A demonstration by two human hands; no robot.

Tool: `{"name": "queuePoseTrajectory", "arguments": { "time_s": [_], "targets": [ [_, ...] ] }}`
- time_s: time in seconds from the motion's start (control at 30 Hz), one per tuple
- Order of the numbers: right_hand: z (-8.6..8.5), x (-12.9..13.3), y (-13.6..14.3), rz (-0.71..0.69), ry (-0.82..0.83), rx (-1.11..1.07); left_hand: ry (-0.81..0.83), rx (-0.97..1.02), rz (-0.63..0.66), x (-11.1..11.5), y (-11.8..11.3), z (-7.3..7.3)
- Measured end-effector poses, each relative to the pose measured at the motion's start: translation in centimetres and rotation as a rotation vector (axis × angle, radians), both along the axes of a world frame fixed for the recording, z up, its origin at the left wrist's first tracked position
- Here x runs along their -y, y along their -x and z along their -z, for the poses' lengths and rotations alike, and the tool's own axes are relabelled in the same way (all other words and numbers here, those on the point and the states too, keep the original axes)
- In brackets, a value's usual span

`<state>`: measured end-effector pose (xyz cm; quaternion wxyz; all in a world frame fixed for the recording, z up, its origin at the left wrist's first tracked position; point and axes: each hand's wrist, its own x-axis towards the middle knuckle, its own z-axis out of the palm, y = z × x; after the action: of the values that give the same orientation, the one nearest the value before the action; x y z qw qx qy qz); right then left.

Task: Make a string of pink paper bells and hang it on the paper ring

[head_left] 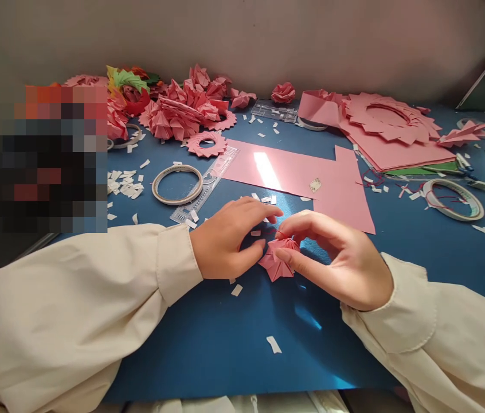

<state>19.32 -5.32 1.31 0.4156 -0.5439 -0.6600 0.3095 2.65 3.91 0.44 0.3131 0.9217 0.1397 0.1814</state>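
Pinching one pink papercraft [277, 267], one right hand [348, 261], one left hand [227, 238] loosely spread

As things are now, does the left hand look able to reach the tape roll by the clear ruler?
Probably yes: the tape roll lies near the left hand, and only the flat ruler and paper scraps appear between them.

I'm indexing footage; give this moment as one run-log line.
right hand: holding folded pink paper piece | left hand: beside it, open | red thread: by right hand | white scraps: scattered on blue table
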Motion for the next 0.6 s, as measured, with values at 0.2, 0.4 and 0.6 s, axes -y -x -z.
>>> {"name": "queuePoseTrajectory", "arguments": {
  "time_s": [0.2, 0.4, 0.6],
  "targets": [
    [0.1, 0.5, 0.2, -0.018, -0.1, 0.063, 0.02, 0.039, 0.068, -0.4, -0.2, 0.2],
    [0.3, 0.7, 0.1, -0.013, -0.111, 0.079, 0.118, 0.111, 0.004, -0.4, 0.0, -0.3],
    [0.3, 0.6, 0.1, -0.051, -0.122, 0.116, 0.267, 0.069, -0.084, 0.1, 0.1, -1.9]
  ]
}}
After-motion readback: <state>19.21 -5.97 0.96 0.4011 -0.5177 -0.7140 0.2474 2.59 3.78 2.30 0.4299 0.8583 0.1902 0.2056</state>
